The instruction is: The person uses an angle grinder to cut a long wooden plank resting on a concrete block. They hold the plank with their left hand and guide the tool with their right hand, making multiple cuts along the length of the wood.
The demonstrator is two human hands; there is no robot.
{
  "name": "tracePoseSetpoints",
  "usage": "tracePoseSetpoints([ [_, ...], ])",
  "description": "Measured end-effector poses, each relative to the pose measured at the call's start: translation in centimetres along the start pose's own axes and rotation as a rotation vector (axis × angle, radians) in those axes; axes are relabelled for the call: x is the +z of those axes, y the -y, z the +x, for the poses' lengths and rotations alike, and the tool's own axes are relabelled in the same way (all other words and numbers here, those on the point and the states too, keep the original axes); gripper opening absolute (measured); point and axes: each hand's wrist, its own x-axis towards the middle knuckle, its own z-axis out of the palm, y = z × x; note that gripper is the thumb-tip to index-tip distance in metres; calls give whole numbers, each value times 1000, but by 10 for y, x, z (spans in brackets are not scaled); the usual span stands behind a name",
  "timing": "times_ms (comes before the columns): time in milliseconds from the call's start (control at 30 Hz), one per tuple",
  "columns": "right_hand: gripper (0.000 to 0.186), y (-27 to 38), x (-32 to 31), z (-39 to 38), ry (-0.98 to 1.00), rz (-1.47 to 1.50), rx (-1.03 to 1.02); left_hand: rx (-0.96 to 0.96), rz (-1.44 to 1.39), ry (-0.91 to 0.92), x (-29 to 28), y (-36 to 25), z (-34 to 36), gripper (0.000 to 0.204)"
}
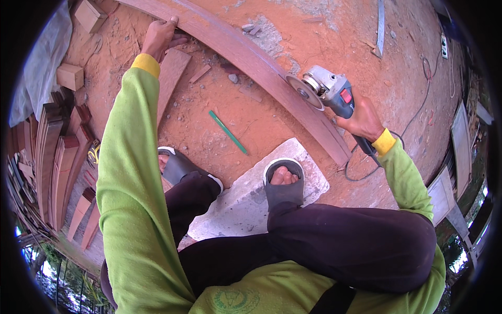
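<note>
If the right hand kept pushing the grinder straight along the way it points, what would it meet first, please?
Probably the curved wooden plank: the right hand aims the angle grinder up-left, and its disc already sits at the plank's edge, seemingly touching.

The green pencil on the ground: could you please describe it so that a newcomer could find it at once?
Start at the long curved wooden plank arcing across the red dirt ground. Just below its middle, between the plank and the pale slab under the sandalled right foot, lies the green pencil. It is the only thin green stick among brown offcuts.
</note>
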Motion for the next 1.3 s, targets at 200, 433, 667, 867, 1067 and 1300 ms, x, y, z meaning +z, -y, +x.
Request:
tracePoseSetpoints([
  [200, 69, -2, -2, -1, 61, -22, 66, -7, 3, -2, 0, 0, 1, 52],
  [433, 68, -1, -1, 0, 62, -23, 73, -3, 3, -11, 1, 1, 1, 54],
  [667, 62, 0, 1, 3, 3, -20, 11, -5, 5, -12, 0, 2, 2, 54],
  [867, 63, 4, 1, 6, 28, -33, 45, -9, 5, -41, 2, 0, -1, 52],
  [1067, 63, 7, 1, 10, -5, -5, 9, -18, -1, -25, 2, 3, 3, 50],
  [1300, 66, 18, -2, 14, -8, 25, 5, -48, 3, -38, 1, 4, 4, 50],
])
